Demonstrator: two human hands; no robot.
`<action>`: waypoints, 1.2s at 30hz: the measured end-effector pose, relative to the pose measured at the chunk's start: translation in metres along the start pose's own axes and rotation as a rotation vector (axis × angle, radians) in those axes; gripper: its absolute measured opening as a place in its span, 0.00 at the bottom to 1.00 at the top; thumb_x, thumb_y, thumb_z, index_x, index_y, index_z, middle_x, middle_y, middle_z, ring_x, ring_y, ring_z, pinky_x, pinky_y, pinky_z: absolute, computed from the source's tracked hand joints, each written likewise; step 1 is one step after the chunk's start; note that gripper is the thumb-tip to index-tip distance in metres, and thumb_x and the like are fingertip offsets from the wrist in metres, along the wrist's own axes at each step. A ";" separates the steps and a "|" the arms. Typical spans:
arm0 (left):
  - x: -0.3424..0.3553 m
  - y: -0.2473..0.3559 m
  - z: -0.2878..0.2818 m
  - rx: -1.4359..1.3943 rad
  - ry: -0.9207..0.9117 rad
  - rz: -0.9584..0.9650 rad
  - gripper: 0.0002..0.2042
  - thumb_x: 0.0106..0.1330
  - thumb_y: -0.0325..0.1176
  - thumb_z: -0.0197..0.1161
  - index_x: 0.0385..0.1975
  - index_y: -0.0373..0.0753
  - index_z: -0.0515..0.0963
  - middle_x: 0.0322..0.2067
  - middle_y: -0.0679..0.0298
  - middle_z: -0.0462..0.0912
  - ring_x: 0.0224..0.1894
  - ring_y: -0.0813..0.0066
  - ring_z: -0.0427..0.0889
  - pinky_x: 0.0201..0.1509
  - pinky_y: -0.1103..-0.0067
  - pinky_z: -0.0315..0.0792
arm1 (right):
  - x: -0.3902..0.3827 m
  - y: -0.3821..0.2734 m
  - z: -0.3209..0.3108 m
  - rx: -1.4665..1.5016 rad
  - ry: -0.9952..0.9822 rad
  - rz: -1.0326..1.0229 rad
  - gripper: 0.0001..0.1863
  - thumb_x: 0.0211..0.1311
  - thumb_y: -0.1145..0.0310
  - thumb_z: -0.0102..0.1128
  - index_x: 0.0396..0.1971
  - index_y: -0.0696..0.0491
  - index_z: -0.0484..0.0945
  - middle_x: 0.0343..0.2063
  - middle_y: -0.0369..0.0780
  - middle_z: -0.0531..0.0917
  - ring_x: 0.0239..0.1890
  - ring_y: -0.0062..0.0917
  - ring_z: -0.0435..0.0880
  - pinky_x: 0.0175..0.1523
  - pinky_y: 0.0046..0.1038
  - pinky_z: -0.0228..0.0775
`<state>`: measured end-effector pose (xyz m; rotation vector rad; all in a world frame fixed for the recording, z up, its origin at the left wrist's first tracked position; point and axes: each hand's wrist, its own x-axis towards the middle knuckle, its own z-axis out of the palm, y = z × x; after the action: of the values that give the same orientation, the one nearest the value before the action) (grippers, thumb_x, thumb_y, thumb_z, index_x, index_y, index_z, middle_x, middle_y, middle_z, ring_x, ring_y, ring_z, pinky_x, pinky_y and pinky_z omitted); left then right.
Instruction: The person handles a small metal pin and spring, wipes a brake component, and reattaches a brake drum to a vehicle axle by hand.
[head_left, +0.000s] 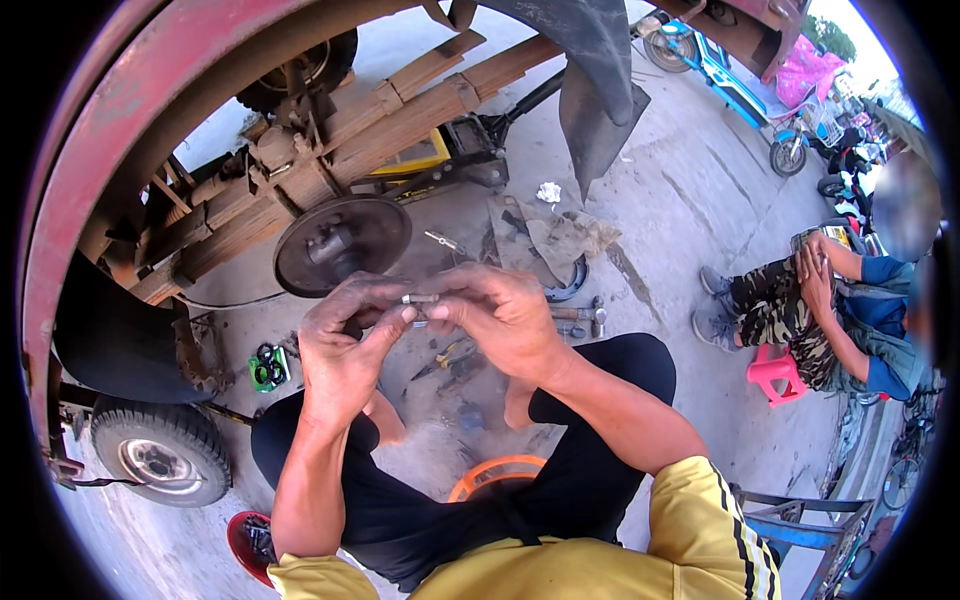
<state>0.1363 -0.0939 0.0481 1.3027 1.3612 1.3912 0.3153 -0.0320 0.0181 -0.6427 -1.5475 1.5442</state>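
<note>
My left hand (352,337) and my right hand (496,325) meet over my lap, fingers closed on a small silvery metal piece (418,299); its exact shape is partly hidden. Just beyond them is a rusty round hub plate (342,243) under the red vehicle body (62,230). On the ground near my right hand lie a hammer (598,318) and a curved metal part (568,287). Pliers (452,357) lie below my hands. Left of me sits a green package with black rings (268,370).
A person (850,300) sits at right on a pink stool (775,375). A wheel (160,455) and red bowl (247,545) are at left. A yellow jack (405,155) stands beneath the vehicle. Behind are scooters (730,90); a blue metal frame (800,525) is at lower right.
</note>
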 end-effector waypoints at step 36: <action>0.001 -0.014 0.019 0.186 -0.035 0.164 0.09 0.59 0.17 0.67 0.39 0.30 0.81 0.39 0.62 0.83 0.41 0.77 0.81 0.46 0.81 0.78 | -0.003 0.000 -0.009 -0.016 0.047 0.293 0.21 0.71 0.55 0.57 0.27 0.59 0.77 0.14 0.38 0.75 0.17 0.17 0.71 0.24 0.26 0.64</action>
<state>0.1525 -0.0874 0.0328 1.5844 1.4134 1.3679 0.3242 -0.0295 0.0165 -0.9412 -1.4803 1.7183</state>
